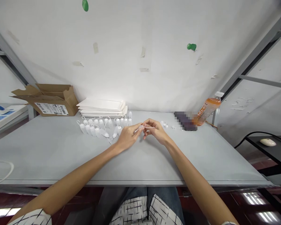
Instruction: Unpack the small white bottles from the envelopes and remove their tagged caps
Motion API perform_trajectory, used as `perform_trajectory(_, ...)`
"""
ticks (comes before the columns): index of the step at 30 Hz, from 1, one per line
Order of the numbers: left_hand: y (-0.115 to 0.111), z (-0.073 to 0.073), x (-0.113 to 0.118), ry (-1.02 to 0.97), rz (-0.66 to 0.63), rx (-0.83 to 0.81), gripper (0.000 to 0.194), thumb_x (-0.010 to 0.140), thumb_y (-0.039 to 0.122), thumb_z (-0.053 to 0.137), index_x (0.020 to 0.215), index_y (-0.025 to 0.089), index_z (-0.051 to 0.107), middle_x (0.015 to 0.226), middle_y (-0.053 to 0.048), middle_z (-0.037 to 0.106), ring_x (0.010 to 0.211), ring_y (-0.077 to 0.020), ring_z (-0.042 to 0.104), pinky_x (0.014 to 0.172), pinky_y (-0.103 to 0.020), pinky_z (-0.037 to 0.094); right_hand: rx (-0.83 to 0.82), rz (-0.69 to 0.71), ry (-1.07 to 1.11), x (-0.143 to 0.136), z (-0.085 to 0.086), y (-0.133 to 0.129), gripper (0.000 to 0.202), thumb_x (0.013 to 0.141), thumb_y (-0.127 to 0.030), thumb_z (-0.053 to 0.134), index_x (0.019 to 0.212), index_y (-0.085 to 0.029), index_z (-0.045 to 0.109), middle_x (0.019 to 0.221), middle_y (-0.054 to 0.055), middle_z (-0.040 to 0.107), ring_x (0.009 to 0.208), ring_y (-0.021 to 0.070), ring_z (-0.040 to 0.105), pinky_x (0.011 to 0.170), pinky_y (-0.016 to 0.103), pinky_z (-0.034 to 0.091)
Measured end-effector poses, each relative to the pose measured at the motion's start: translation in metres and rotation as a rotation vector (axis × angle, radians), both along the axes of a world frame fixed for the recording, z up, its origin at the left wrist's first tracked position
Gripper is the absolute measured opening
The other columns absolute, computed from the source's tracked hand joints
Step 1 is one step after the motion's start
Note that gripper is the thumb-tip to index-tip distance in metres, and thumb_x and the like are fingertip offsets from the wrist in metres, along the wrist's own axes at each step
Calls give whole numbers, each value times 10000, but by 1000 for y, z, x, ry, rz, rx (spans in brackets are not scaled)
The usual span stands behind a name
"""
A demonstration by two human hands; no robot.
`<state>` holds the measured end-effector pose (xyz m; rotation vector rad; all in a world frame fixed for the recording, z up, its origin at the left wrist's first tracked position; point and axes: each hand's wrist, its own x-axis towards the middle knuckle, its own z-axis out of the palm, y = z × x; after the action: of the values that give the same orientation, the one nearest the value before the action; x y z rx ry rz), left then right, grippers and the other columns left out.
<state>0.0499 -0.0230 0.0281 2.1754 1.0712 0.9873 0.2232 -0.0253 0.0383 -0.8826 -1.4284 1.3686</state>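
Observation:
My left hand [128,136] is closed around a small white squeeze bottle [138,128], mostly hidden by the fingers. My right hand [157,130] meets it from the other side, thumb and fingers pinched at the bottle's top end. A thin white cap strap [149,127] shows across the right fingers. To the left of my hands, several small white squeeze bottles [97,132] stand in rows, some with dark needle tips and looped cap straps. One bottle [115,132] leans near my left wrist. A few small white caps [164,124] lie just beyond my right hand.
A stack of white envelopes or sheets [101,107] lies behind the bottles, beside an open cardboard box [53,101]. At the back right are a dark phone-like object [184,122], partly blurred, and an orange drink bottle [208,109], tilted. A white cable [10,168] loops at left.

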Motion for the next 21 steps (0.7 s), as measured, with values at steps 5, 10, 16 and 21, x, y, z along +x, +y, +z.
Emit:
perform_trajectory(5, -1, 2, 0, -152, -48, -276, 468, 943, 525, 425, 1173, 197, 667, 660, 29, 575, 317, -78, 475, 383, -227, 361, 38, 17, -18, 1, 2, -1, 309, 786, -464, 691, 796, -180, 569, 754, 1, 580, 619, 114, 546, 563, 312, 555)
perform_trajectory(10, 1, 1, 0, -191, -80, -294, 481, 940, 526, 433, 1185, 178, 657, 634, 34, 538, 317, -78, 476, 365, -221, 349, 42, 26, -27, 2, 4, -1, 263, 785, -418, 693, 836, -177, 599, 768, 12, 588, 660, 134, 575, 571, 318, 556)
perform_trajectory(16, -1, 3, 0, -176, -76, -282, 473, 951, 493, 423, 1192, 157, 653, 637, 33, 548, 326, -71, 473, 391, -218, 383, 40, 8, -63, 4, 5, -1, 222, 785, -374, 684, 859, -174, 623, 762, 13, 598, 622, 128, 584, 544, 296, 543)
perform_trajectory(21, 0, 2, 0, -156, -69, -266, 488, 948, 499, 424, 1203, 150, 649, 643, 31, 558, 324, -73, 481, 390, -216, 377, 40, -6, -103, 6, 5, 0, 229, 780, -377, 681, 856, -169, 620, 763, 17, 607, 597, 125, 591, 528, 284, 531)
